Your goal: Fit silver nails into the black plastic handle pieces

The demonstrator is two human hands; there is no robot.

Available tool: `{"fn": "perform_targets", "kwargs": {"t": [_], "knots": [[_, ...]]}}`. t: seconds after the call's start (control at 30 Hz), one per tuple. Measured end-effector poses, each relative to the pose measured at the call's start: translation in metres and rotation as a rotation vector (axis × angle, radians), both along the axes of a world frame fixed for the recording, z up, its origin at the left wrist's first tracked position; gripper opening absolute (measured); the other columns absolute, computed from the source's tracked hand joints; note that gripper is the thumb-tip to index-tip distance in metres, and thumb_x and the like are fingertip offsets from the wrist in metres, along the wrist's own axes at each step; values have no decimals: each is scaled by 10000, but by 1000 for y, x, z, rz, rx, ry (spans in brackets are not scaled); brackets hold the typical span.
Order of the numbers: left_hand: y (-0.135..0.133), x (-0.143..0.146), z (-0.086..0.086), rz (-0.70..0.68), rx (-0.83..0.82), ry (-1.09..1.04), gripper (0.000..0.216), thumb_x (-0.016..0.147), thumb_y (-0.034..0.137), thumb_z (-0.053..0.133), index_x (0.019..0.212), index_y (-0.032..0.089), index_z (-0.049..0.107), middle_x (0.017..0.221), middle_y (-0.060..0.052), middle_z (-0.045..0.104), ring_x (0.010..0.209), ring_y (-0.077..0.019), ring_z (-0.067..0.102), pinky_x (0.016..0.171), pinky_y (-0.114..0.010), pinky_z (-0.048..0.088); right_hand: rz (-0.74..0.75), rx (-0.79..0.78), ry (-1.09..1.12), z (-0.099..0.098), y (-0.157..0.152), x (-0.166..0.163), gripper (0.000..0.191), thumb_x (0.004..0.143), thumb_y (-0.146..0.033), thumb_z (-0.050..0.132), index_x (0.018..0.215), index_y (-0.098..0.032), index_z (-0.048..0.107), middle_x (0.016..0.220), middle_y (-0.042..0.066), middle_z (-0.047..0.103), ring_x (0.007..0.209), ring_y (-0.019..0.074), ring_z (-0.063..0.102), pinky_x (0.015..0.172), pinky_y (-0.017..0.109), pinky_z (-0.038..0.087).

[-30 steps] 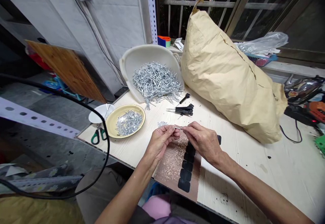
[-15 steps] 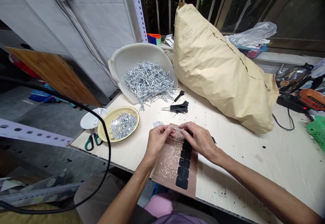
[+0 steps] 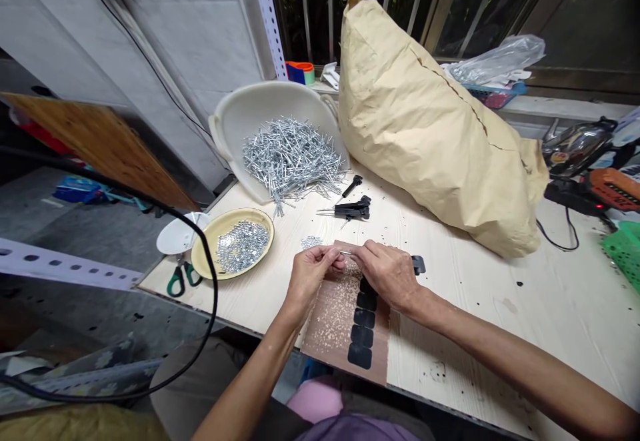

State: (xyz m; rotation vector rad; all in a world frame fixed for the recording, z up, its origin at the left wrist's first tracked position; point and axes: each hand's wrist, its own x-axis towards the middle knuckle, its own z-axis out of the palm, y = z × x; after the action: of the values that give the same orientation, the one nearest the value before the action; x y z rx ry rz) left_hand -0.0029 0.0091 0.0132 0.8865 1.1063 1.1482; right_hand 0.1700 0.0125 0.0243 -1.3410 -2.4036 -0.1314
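Note:
My left hand (image 3: 311, 275) and my right hand (image 3: 385, 269) meet over a brown board (image 3: 333, 314) at the table's near edge. Both pinch the ends of one thin metal pin (image 3: 346, 252) held level between them. A column of black pads (image 3: 363, 324) lies on the board under my right hand. A small heap of tiny silver parts (image 3: 311, 241) sits just beyond my left hand. Farther back a tilted white basin (image 3: 240, 117) spills a big pile of metal pins (image 3: 293, 154).
A yellow dish (image 3: 209, 233) of small silver pieces stands at the left, with green-handled scissors (image 3: 177, 278) and a white lid beside it. Black assembled pieces (image 3: 350, 209) lie mid-table. A large tan paper sack (image 3: 435, 127) fills the back right. A black cable (image 3: 200, 254) loops at left.
The view has shifted slightly; both hands stay together on the pin and have drifted a little lower over the brown board.

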Motion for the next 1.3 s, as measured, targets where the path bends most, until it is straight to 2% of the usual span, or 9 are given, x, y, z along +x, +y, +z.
{"fn": "perform_targets", "kwargs": {"t": [0.13, 0.3, 0.5, 0.67, 0.77, 0.87, 1.03, 1.23, 1.3], "knots": [[2, -2, -3, 18, -14, -15, 285, 704, 358, 728, 807, 97, 681, 666, -40, 677, 600, -108, 610, 632, -222, 502, -1, -234, 137, 3, 2, -2, 232, 959, -344, 377, 945, -212, 568, 817, -4, 633, 659, 107, 557, 538, 225, 305], [5, -2, -7, 19, -88, -57, 302, 666, 359, 756, 806, 102, 679, 685, -42, 680, 588, -114, 610, 602, -235, 506, 29, -125, 7, 0, 7, -3, 271, 961, -279, 346, 907, -198, 599, 844, 37, 593, 636, 111, 521, 523, 246, 286], [8, -4, -4, 51, -28, -17, 290, 676, 341, 749, 811, 92, 687, 689, -46, 682, 602, -110, 611, 609, -219, 495, 45, -344, 232, 0, 16, -6, 239, 938, -331, 421, 831, -188, 581, 794, 14, 563, 668, 104, 520, 552, 221, 343], [6, -5, -1, 58, -38, -19, 281, 679, 340, 745, 800, 94, 684, 687, -48, 681, 593, -111, 604, 606, -229, 497, 83, -36, 29, 2, 11, -6, 250, 951, -204, 360, 1049, -218, 590, 809, 32, 562, 672, 126, 486, 566, 251, 318], [4, -5, 2, 73, -4, 28, 272, 696, 346, 730, 798, 98, 687, 711, -55, 686, 617, -119, 611, 636, -242, 501, 85, 54, 19, 0, 8, -6, 245, 960, -224, 359, 958, -201, 602, 752, 24, 568, 661, 126, 481, 576, 259, 305], [2, -7, 4, 62, 15, 60, 265, 704, 347, 723, 798, 101, 687, 697, -51, 682, 618, -124, 613, 641, -248, 501, 80, -16, 48, 0, 7, -7, 245, 959, -252, 369, 867, -187, 587, 754, 24, 587, 668, 125, 496, 574, 253, 298], [1, -9, 4, 75, 9, 54, 266, 704, 345, 722, 797, 98, 687, 689, -46, 681, 612, -114, 610, 629, -228, 492, 10, -377, 264, 3, 10, -11, 261, 952, -356, 381, 830, -195, 545, 732, -10, 594, 611, 104, 507, 526, 218, 301], [3, -8, 4, 30, -45, -11, 279, 679, 337, 743, 793, 91, 678, 659, -40, 674, 578, -107, 603, 603, -221, 494, 46, -182, 153, 1, 9, -8, 232, 950, -297, 387, 911, -189, 588, 831, 37, 589, 702, 125, 523, 581, 240, 323], [3, -9, 3, 29, -39, 0, 282, 673, 337, 748, 780, 86, 678, 666, -46, 676, 577, -106, 603, 606, -221, 498, 39, -236, 140, 2, 10, -7, 261, 956, -309, 377, 866, -193, 592, 785, 23, 582, 668, 115, 511, 564, 235, 313]]}}
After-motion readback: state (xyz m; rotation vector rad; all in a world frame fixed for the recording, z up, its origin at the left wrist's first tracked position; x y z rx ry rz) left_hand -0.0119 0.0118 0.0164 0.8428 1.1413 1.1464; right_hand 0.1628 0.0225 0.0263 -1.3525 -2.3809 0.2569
